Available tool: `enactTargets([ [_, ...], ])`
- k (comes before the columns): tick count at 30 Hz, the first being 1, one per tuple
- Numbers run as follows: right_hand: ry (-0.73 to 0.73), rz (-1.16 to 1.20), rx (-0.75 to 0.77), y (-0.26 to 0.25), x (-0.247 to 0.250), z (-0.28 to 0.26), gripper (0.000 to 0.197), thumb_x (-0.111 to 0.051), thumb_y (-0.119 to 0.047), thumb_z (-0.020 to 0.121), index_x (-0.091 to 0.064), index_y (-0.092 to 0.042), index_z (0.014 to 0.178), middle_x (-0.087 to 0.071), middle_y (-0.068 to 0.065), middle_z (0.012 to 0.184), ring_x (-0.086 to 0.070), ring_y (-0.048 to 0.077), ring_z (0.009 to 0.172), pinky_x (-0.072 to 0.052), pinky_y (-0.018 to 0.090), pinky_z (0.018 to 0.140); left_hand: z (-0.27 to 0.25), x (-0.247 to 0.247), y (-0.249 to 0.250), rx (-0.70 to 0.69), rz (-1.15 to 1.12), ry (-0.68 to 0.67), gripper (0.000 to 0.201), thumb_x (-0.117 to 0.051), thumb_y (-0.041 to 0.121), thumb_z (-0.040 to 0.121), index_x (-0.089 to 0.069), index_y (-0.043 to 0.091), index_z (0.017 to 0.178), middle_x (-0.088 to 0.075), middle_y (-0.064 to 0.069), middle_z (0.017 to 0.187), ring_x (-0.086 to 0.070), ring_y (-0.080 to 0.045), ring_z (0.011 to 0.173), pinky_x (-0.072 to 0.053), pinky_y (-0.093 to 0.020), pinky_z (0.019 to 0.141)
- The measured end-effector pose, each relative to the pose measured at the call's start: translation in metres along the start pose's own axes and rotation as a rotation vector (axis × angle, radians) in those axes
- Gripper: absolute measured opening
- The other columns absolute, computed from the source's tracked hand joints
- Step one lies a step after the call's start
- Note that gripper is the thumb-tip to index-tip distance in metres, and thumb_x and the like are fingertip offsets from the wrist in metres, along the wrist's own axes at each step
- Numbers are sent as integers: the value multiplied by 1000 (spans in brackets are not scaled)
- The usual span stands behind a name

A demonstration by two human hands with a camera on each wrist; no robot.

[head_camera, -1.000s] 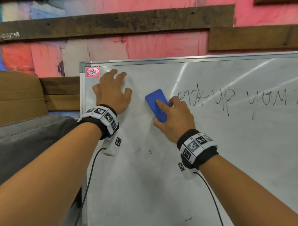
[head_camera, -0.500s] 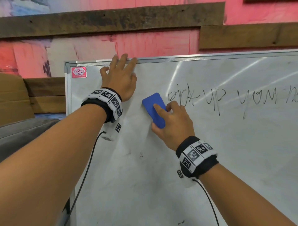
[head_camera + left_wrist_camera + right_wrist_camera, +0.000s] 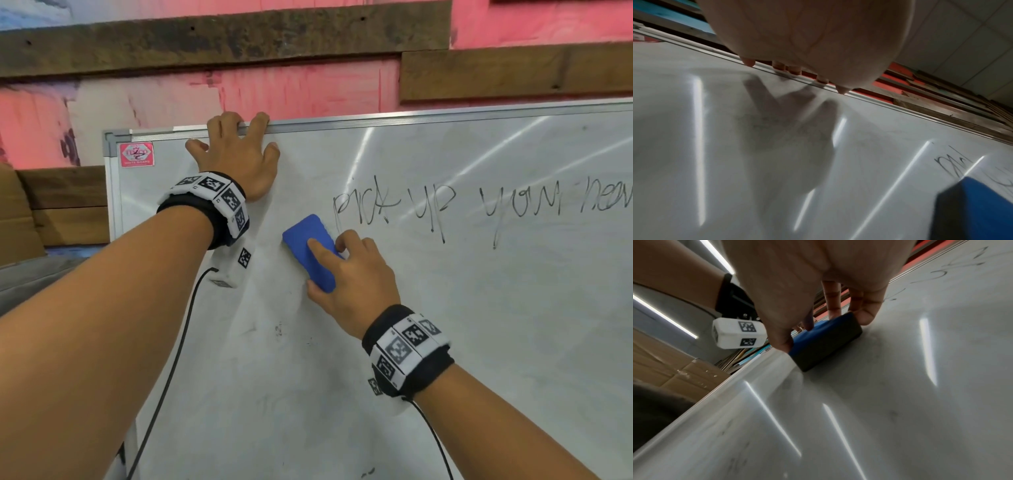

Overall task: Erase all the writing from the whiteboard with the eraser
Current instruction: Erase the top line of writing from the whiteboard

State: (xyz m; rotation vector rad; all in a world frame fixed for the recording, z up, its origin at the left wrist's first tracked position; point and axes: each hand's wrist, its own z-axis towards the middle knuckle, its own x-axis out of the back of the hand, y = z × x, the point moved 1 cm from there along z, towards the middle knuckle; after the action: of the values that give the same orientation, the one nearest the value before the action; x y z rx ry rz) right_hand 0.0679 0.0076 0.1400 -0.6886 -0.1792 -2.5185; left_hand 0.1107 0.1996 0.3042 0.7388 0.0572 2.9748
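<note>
The whiteboard [image 3: 479,325] stands upright before me, with black writing [image 3: 445,205] reading "pick up your new" across its upper right. My right hand [image 3: 349,274] grips the blue eraser [image 3: 305,240] and presses its dark felt side flat on the board, just left of the first letter. In the right wrist view the thumb and fingers pinch the eraser [image 3: 826,340] by its sides. My left hand [image 3: 239,157] is at the board's top edge, its fingertips [image 3: 779,65] hooked over the metal frame. The eraser [image 3: 974,207] shows below the writing [image 3: 949,165] in the left wrist view.
A red sticker [image 3: 136,154] marks the board's top left corner. Behind it is a pink wall with dark wooden planks [image 3: 222,41]. Cardboard [image 3: 20,212] and a grey surface [image 3: 30,284] lie left of the board. Black cables [image 3: 164,377] hang from both wristbands.
My left hand slid up from lying flat on the board to hooking over its top edge. The right hand with the eraser edged closer to the first letter.
</note>
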Motion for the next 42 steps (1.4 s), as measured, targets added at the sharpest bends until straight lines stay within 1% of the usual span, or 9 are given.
enactTargets([
  [7, 84, 12, -53, 28, 7, -11, 52, -71, -46, 77, -62, -31, 125, -52, 2, 104, -47, 23, 81, -36, 25, 50, 1, -7, 10, 52, 20, -6, 52, -32, 55, 90, -38, 29, 135, -40, -9, 133, -30, -29, 130, -27, -56, 94],
  [12, 47, 29, -51, 25, 4, -22, 52, -70, -46, 77, -61, -31, 126, -52, 1, 106, -46, 22, 81, -36, 25, 50, 1, -8, 11, 78, 34, -23, 57, -27, 62, 89, -35, 31, 136, -38, -9, 137, -28, -30, 133, -28, -58, 96],
  [15, 30, 29, -48, 33, 2, -33, 52, -69, -47, 76, -62, -33, 125, -53, 0, 107, -47, 21, 81, -35, 24, 50, -1, -8, 16, 92, 58, -21, 65, -24, 67, 88, -34, 28, 139, -36, -12, 143, -25, -33, 139, -25, -63, 101],
  [18, 82, 48, -111, 42, 8, -30, 51, -71, -48, 75, -63, -34, 124, -52, 1, 107, -47, 21, 82, -36, 25, 53, -2, -8, 30, 157, 43, -36, 76, -24, 71, 88, -31, 22, 146, -28, -16, 154, -12, -38, 148, -17, -65, 109],
  [21, 81, 57, -102, 38, 11, -25, 52, -72, -48, 75, -63, -31, 123, -51, 2, 104, -46, 21, 80, -38, 25, 51, -1, -9, 37, 160, 27, -20, 79, -24, 70, 88, -32, 16, 146, -28, -12, 156, -7, -38, 150, -15, -64, 111],
  [26, 24, 31, -59, 41, 7, -36, 52, -71, -48, 75, -63, -33, 124, -51, -1, 105, -47, 21, 80, -35, 24, 49, 0, -10, 33, 121, 42, -5, 76, -24, 69, 88, -37, 14, 139, -39, -8, 147, -19, -36, 146, -21, -65, 107],
  [30, 90, 51, -124, 44, 14, -17, 52, -70, -51, 75, -62, -33, 123, -50, 0, 103, -46, 22, 79, -41, 26, 52, -2, -7, 29, 85, 51, -4, 75, -24, 70, 85, -38, 16, 135, -43, -6, 140, -28, -35, 139, -28, -62, 100],
  [37, 17, 28, -36, 32, 12, -12, 53, -70, -49, 74, -61, -32, 123, -50, 0, 101, -45, 22, 77, -34, 24, 49, -4, -8, 22, 65, 53, -28, 78, -24, 73, 84, -32, 22, 142, -36, -3, 149, -22, -32, 143, -29, -62, 100],
  [42, 48, 4, -78, 38, 20, 3, 54, -68, -52, 77, -60, -33, 127, -49, 0, 102, -45, 21, 79, -38, 26, 52, -5, -7, 22, 66, 62, -43, 79, -24, 73, 83, -29, 22, 144, -33, -3, 152, -20, -32, 145, -28, -62, 100],
])
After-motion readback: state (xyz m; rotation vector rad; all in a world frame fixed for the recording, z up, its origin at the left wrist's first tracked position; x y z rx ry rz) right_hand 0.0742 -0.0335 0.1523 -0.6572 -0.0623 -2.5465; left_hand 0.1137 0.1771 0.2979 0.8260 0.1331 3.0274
